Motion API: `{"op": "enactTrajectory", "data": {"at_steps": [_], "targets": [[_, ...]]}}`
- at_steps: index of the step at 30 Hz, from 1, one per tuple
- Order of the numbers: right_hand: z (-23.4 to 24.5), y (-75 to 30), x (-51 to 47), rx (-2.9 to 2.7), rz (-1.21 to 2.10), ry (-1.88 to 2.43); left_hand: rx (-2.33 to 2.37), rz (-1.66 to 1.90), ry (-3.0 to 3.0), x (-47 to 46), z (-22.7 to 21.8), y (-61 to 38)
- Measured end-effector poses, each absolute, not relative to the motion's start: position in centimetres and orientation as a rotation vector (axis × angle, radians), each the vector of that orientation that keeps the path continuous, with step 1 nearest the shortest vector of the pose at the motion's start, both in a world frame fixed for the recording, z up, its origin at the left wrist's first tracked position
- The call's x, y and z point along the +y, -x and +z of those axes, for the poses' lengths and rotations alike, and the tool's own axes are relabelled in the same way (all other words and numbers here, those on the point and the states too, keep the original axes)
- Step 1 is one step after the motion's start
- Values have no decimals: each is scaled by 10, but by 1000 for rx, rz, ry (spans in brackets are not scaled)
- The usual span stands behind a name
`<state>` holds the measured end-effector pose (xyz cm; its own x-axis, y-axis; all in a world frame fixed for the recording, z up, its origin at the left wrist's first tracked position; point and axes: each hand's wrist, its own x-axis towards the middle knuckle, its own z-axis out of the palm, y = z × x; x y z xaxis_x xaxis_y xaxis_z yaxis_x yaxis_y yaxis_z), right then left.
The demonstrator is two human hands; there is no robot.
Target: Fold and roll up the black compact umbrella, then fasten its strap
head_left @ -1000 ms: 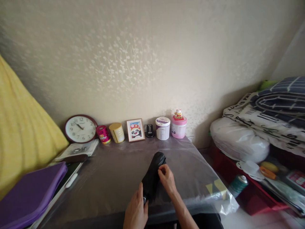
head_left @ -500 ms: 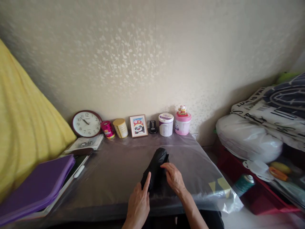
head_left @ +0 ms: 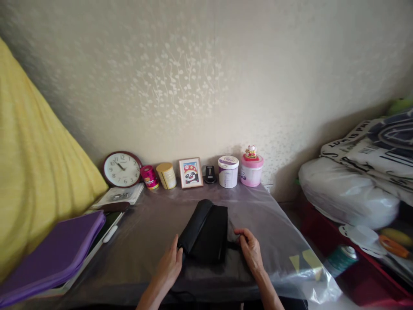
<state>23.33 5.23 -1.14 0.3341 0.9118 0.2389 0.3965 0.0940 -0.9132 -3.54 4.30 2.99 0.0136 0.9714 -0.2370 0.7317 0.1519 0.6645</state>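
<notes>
A black, partly rolled thing lies on the table before me; its exact kind is unclear. A thick roll forms its left side, and a flat, smooth flap spreads out to the right. My left hand is closed at the roll's lower left end, thumb and fingers around the edge. To the right of the flap, my right hand has its fingers bent together at a thin black strap that runs from the flap's side.
Along the wall stand a clock, tins, a framed panda picture and lidded tubs. Purple folders lie at left by a yellow curtain. A red box with a spray can stands off the table's right edge.
The black thing now shows its flat flap opened out to the right of the roll. My left hand has shifted left to the roll's end, and my right hand has moved right and down.
</notes>
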Motion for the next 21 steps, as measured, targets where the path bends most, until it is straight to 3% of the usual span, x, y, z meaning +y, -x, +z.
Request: {"op": "enactTrajectory", "data": {"at_steps": [6,10,16,21], "targets": [[-12,-232,51,-1218,624,1475,2020,226,-2126,32,23,26],[-10,-232,50,-1217,611,1460,2087,139,-2084,37,16,29],[-14,-233,50,-1082,691,1390,1796,496,-1688,56,15,47],[-19,-237,51,-949,743,1284,1613,534,-1534,49,28,40]]}}
